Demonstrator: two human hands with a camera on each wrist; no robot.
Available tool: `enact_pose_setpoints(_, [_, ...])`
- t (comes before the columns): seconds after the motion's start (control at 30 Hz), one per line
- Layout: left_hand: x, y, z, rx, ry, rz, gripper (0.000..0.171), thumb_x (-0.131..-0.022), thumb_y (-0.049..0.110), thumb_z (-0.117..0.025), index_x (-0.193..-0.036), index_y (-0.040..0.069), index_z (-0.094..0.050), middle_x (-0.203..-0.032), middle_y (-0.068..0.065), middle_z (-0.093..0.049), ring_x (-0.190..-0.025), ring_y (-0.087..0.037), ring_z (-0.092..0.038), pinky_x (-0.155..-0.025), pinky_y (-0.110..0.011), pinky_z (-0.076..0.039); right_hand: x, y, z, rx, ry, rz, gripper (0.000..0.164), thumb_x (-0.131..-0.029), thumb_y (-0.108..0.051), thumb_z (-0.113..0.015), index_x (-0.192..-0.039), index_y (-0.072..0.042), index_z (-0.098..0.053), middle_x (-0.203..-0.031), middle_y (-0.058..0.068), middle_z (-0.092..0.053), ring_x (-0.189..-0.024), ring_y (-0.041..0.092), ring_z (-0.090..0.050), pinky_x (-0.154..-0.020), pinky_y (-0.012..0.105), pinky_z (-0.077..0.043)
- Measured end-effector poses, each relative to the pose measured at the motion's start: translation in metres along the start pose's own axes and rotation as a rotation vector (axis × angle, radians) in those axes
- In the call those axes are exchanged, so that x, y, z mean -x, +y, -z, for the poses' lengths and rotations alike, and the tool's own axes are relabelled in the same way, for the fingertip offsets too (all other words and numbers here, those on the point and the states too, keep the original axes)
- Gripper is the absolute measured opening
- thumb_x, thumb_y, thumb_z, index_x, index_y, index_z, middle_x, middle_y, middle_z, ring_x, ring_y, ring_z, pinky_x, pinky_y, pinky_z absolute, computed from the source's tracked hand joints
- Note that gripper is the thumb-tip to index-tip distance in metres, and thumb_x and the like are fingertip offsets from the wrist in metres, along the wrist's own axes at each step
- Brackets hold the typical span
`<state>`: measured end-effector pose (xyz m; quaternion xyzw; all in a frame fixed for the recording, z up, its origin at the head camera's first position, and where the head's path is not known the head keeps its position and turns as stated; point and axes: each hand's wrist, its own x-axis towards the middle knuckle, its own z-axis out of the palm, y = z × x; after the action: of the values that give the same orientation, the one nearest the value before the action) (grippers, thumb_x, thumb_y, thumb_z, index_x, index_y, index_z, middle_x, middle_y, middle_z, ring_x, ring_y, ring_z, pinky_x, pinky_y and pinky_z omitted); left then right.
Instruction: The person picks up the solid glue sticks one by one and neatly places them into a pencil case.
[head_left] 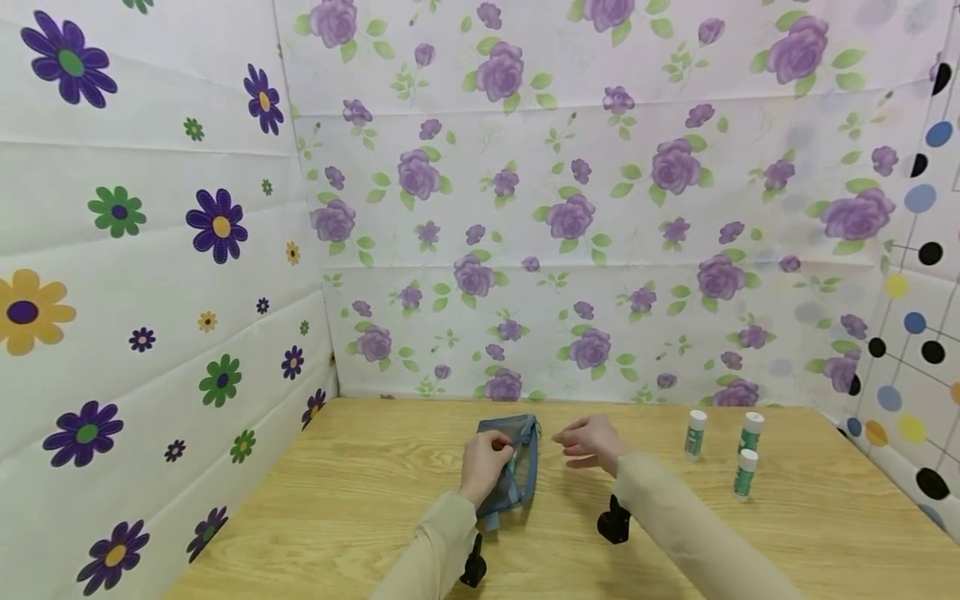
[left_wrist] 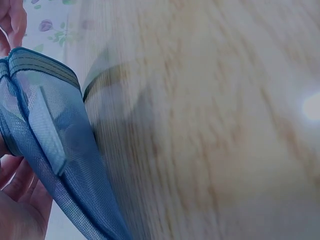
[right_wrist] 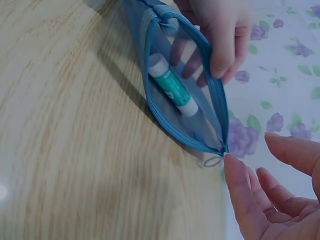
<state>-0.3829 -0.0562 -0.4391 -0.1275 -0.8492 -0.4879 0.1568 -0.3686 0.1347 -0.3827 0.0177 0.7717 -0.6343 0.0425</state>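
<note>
My left hand (head_left: 483,462) grips one side of a blue mesh zip pouch (head_left: 532,471), thumb outside and fingers behind the see-through mesh. The pouch's zipped mouth gapes wide in the right wrist view. Inside lies a green glue stick (right_wrist: 173,89) with white ends. My right hand (right_wrist: 280,200) is just off the zip's end, thumb and fingers apart, holding nothing. A small ring pull (right_wrist: 212,161) hangs at that end. In the left wrist view a fabric tab (left_wrist: 47,130) stands out from the pouch's end.
Three more glue sticks (head_left: 696,435) with white caps stand upright at the right of the wooden table (head_left: 360,467). Flower-patterned sheets (head_left: 465,208) rise behind and at the left. Black wrist devices (head_left: 615,523) sit under both forearms.
</note>
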Motion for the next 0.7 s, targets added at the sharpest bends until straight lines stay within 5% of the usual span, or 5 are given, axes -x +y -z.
enact_pose_setpoints(0.7, [0.0,-0.001,-0.001,-0.01,-0.003,-0.002,0.006,-0.084,0.001,-0.061,-0.086,0.001,-0.067,-0.074,-0.001,-0.057,-0.064,-0.014,-0.052,-0.055,-0.03,-0.044,0.002,-0.002,0.048,0.028,-0.008,0.001,0.037,-0.083,-0.007,-0.064,-0.11,0.013,-0.05,-0.096,0.022,-0.058,-0.084,0.033,-0.059,-0.065,0.039,-0.05])
